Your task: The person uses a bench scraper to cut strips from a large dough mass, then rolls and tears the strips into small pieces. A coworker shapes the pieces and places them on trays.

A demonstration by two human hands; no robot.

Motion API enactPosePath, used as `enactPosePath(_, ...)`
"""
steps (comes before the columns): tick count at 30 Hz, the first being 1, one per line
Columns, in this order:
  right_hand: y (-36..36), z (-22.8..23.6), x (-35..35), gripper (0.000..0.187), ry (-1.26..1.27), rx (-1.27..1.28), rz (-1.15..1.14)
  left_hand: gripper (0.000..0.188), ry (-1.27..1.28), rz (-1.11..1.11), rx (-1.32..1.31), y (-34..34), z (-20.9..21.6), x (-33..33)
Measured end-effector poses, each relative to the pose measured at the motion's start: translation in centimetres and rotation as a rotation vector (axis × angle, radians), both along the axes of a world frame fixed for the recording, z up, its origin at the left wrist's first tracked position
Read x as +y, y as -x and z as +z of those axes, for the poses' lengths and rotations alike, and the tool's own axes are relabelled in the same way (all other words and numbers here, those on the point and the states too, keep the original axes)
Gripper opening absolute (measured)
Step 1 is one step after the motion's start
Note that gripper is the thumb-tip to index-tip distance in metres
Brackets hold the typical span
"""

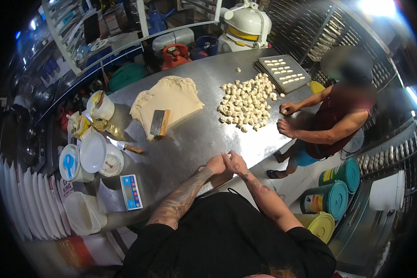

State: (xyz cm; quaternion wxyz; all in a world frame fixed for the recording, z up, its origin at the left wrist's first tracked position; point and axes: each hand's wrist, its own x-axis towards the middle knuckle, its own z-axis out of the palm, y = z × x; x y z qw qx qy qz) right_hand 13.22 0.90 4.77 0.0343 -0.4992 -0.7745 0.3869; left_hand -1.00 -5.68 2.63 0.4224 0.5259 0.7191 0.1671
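Dough (171, 95) lies on the metal surface (180, 155) as one broad, flat slab left of centre, with a heap of small cut pieces (252, 99) further right. At the far left stand stacked white sacks (32, 199), then a tub (82, 176) holding a blue scoop (69, 162), a white bowl (92, 153) and a dial scale (112, 166), close together. A clear plastic bin (83, 214) sits in front of them, at the near left corner. Just beyond the dial scale rests a knife (133, 148), its wooden handle pointing right; nearer the person is a blue-panelled scale (132, 192). On the slab's near edge lies a scraper (158, 121) with a wooden grip. The left hand (216, 165) and right hand (236, 163) meet at the near edge of the surface — fingers drawn in narrow and touching, though I cannot tell whether they hold anything. Behind the heap, a tray (286, 87) carries rows of pale strips. A co-worker (331, 123) stands at the right end, both hands by the pieces — and lidded buckets (330, 199) stand on the floor nearby.
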Motion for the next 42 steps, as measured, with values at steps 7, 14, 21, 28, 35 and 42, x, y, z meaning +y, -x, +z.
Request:
enactPosePath(7, -3.3, 3.8, -2.2, 0.034, 0.309, 0.382, 0.276, 0.034, 0.003, -0.230, 0.248, 1.3, -2.6, 4.2)
enactPosePath(14, -3.1, 3.4, 3.2, 0.036, -0.818, 0.009, 0.082, 0.030, -0.107, -0.100, -0.048, 1.5, -3.8, 5.0)
enactPosePath(21, -5.7, 0.0, -1.1, 0.051, 0.025, 0.189, 0.063, 0.050, -0.278, -0.087, -0.042, -1.5, -2.4, 0.4)
enactPosePath(28, -3.1, -2.0, -0.4, 0.057, -0.103, 0.026, -0.122, 0.031, -0.072, -0.179, 0.131, -2.9, -3.5, 2.1)
enactPosePath(35, -2.4, -0.2, -1.2, 0.027, 0.124, 0.428, 0.194, 0.048, -0.027, -0.097, 0.096, 1.9, -6.9, 5.0)
enactPosePath(42, -0.5, 1.3, 1.4, 0.026, -0.622, 0.326, 0.161, 0.033, -0.180, -0.070, 0.000, 0.9, -4.2, 2.2)
